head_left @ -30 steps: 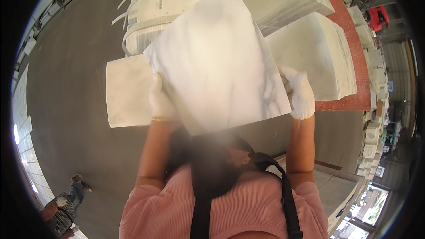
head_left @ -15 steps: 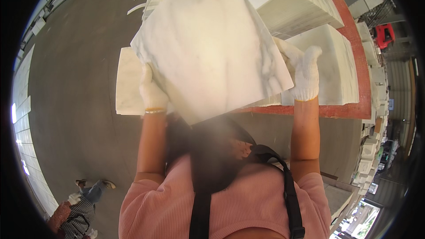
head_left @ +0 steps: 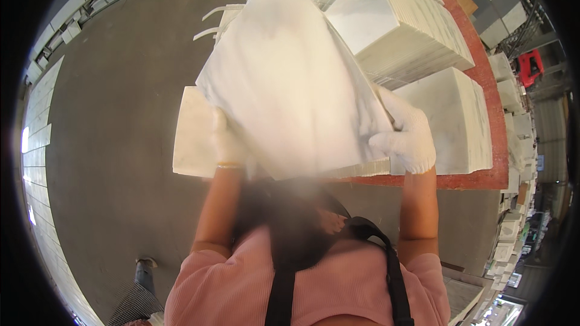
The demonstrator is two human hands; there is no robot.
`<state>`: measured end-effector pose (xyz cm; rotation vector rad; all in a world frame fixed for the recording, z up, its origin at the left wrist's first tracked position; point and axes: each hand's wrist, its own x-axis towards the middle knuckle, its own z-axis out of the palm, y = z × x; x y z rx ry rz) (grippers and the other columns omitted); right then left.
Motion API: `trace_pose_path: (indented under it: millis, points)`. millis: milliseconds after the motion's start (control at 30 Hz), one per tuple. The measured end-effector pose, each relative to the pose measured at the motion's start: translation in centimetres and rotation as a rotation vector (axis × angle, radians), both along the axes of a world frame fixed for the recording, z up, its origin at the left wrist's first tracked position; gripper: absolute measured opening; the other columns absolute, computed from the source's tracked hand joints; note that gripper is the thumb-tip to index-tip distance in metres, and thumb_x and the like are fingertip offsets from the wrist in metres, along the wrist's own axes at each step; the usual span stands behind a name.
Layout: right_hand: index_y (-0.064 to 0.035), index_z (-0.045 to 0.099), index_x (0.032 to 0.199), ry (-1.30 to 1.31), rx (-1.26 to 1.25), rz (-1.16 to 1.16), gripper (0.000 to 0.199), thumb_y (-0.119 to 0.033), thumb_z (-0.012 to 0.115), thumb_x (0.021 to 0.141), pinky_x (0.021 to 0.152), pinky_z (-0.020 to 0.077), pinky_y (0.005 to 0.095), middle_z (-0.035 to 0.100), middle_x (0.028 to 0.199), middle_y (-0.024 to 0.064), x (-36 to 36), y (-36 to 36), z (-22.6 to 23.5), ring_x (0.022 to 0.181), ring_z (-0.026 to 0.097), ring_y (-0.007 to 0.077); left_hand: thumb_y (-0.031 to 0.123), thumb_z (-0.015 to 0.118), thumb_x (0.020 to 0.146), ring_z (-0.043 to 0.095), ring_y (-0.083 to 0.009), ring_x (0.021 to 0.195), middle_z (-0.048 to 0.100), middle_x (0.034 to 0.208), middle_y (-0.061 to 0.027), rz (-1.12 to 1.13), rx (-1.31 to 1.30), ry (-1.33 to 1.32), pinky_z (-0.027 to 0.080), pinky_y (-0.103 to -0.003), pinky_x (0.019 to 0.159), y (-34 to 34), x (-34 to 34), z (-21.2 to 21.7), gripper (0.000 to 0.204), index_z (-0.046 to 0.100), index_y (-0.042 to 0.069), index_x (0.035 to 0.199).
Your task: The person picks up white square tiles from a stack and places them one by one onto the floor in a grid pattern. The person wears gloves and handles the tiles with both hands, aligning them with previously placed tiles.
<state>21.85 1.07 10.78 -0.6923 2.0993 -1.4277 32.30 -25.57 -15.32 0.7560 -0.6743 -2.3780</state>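
Between the person's two gloved hands, in front of the chest, is the slab [head_left: 284,84], a white stone square with faint grey veining, tilted so that one corner points away from the body. The left hand [head_left: 228,143] grasps the slab's left edge, thumb along the margin; its other fingers are hidden. The right hand [head_left: 414,139] grips the slab's right edge, thumb laid over the face near the corner.

Left of the slab, partly covered by it, shows a pale block [head_left: 192,136]. Past the slab's upper left curl white straps [head_left: 223,9]. Right of the slab stand a tall stack [head_left: 423,30] and, nearer the body, a second stack [head_left: 462,121] beside the right hand, both over a red board [head_left: 500,145]. Grey floor [head_left: 121,133] spreads left of the slab. Well apart from it, toward the lower left, a co-worker [head_left: 136,299] is partly in view.
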Motion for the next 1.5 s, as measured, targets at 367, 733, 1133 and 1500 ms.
trace_pose_path:
  millis: [367,733,1133,1500]
  points:
    - [-0.0018,0.066,0.125,0.731,0.165,0.282,0.055,-0.011,0.070,0.070,0.071,0.0514,0.0367,0.065,0.090,0.0178,1.9,-0.6,1.1,0.079,0.064,0.0350,0.048,0.041,0.109,0.058,-0.0311,0.120,0.058,0.132,-0.0107,-0.206,-0.159,0.169,0.050,-0.051,0.100,-1.1,-7.1,-6.0,0.047,0.051,0.012,0.136]
    - [-0.0094,0.074,0.112,1.055,0.156,0.415,0.047,-0.003,0.072,0.065,0.072,0.0545,0.0427,0.074,0.104,0.0080,5.0,-1.7,-1.3,0.089,0.069,0.0324,0.043,0.055,0.100,0.057,-0.0286,0.094,0.057,0.097,-0.0074,-0.273,-0.755,0.020,0.048,-0.045,0.083,1.8,-9.9,-6.1,0.033,0.059,0.010,0.096]
    - [0.0017,0.069,0.101,1.225,-0.036,0.170,0.059,-0.008,0.084,0.046,0.074,0.0558,0.0416,0.069,0.106,0.0238,6.2,-0.6,-7.4,0.092,0.068,0.0406,0.041,0.054,0.101,0.057,-0.0281,0.101,0.058,0.106,-0.0076,-0.199,-0.363,-0.081,0.049,-0.045,0.087,2.6,-7.1,-2.6,0.032,0.058,0.010,0.105]
    - [0.0052,0.060,0.083,1.179,-0.120,0.059,0.057,-0.014,0.084,0.035,0.053,0.0419,0.0400,0.057,0.089,0.0196,6.9,-1.2,-8.2,0.068,0.054,0.0334,0.040,0.054,0.102,0.058,-0.0277,0.108,0.059,0.114,-0.0078,-0.152,-0.277,-0.107,0.050,-0.045,0.089,2.2,-6.1,-1.3,0.033,0.058,0.009,0.114]
